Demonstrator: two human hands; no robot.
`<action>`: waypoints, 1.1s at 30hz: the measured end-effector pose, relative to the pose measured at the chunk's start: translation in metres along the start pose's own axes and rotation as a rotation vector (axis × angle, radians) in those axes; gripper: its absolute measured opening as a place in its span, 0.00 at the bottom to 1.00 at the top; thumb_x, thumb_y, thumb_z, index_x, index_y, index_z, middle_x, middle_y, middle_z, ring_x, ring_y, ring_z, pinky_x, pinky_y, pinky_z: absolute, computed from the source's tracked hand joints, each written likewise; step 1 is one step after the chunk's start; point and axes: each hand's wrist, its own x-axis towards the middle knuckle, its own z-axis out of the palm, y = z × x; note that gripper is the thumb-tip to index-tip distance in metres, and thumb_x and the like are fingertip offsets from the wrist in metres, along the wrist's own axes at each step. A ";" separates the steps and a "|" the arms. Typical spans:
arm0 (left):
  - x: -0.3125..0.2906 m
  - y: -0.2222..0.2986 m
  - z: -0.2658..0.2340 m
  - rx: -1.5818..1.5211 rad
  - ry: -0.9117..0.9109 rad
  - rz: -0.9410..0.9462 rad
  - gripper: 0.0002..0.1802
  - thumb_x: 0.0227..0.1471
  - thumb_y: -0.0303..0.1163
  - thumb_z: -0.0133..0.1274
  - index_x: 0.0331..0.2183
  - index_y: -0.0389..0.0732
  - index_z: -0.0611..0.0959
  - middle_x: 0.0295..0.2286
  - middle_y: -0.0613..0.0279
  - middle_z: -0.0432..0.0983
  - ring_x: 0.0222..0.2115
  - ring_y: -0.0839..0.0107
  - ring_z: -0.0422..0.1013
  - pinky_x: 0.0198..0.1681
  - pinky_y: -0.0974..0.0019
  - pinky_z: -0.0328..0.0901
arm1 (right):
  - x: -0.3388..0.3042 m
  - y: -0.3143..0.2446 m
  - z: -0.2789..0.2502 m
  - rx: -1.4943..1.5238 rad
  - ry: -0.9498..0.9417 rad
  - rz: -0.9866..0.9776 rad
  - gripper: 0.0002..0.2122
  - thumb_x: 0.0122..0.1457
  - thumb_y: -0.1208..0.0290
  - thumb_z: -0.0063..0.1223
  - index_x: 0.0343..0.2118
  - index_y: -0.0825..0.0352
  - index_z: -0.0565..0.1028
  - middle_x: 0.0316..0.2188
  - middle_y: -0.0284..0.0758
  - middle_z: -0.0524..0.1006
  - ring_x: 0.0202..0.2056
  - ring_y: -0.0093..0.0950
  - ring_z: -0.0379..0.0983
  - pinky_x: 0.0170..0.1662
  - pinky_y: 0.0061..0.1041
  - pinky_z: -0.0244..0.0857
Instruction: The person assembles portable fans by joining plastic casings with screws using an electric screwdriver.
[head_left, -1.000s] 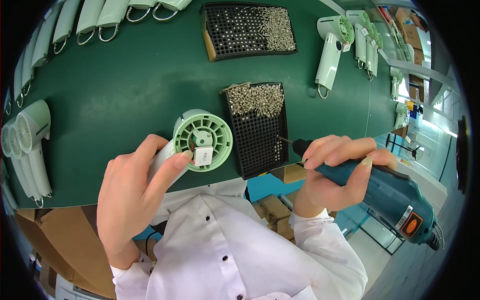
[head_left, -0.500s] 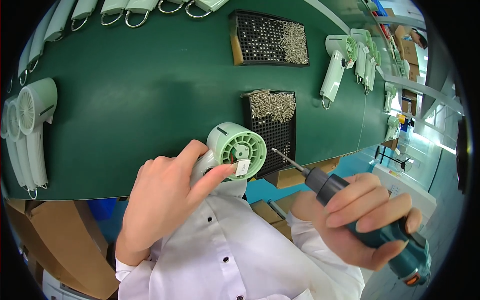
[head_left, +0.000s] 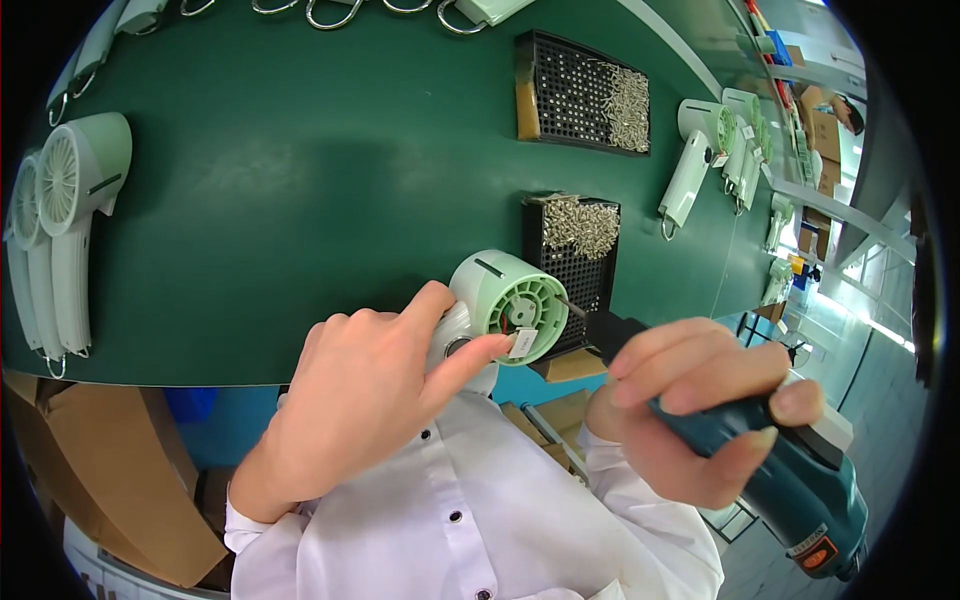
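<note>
A pale green handheld fan [head_left: 500,275] is gripped in my left hand [head_left: 365,390], with fingers round its handle and thumb near the rim. Its round housing faces right, showing a ribbed inside, a bit of red wire and a small white label [head_left: 523,343]. My right hand [head_left: 700,400] is wrapped round a dark teal electric screwdriver [head_left: 740,440]. The thin bit reaches the right rim of the fan housing; whether it touches or carries a screw is too small to tell. Just behind the fan lies a black perforated screw tray [head_left: 578,255] heaped with small screws.
A second black screw tray [head_left: 585,95] lies farther back on the green table [head_left: 320,200]. More fans [head_left: 75,220] stand at the left, others [head_left: 690,175] at the right and along the far edge. A cardboard box [head_left: 120,470] sits below the table's near edge at left.
The screwdriver's bit has come closer to the fan, from over the near tray to the housing's right rim. The whole view has shifted slightly; my left hand keeps its hold.
</note>
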 end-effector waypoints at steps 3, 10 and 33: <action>0.000 -0.001 0.001 -0.013 -0.007 0.013 0.21 0.52 0.47 0.58 0.31 0.35 0.77 0.10 0.53 0.68 0.11 0.56 0.66 0.17 0.61 0.60 | -0.003 0.005 0.001 -0.009 -0.039 0.029 0.13 0.63 0.64 0.41 0.45 0.67 0.61 0.22 0.40 0.69 0.12 0.32 0.68 0.15 0.31 0.68; -0.001 -0.001 0.001 -0.018 0.010 0.027 0.21 0.52 0.46 0.58 0.31 0.35 0.77 0.10 0.54 0.67 0.11 0.56 0.66 0.17 0.61 0.59 | -0.003 0.010 0.000 -0.017 -0.050 0.040 0.11 0.64 0.64 0.41 0.43 0.64 0.61 0.22 0.40 0.69 0.13 0.32 0.69 0.17 0.32 0.70; 0.000 0.014 0.000 -0.135 -0.015 -0.120 0.22 0.54 0.45 0.57 0.28 0.33 0.77 0.10 0.53 0.67 0.10 0.58 0.65 0.18 0.62 0.59 | -0.035 -0.004 -0.057 -0.053 0.317 0.185 0.11 0.64 0.67 0.42 0.47 0.60 0.60 0.20 0.40 0.69 0.12 0.31 0.65 0.17 0.35 0.67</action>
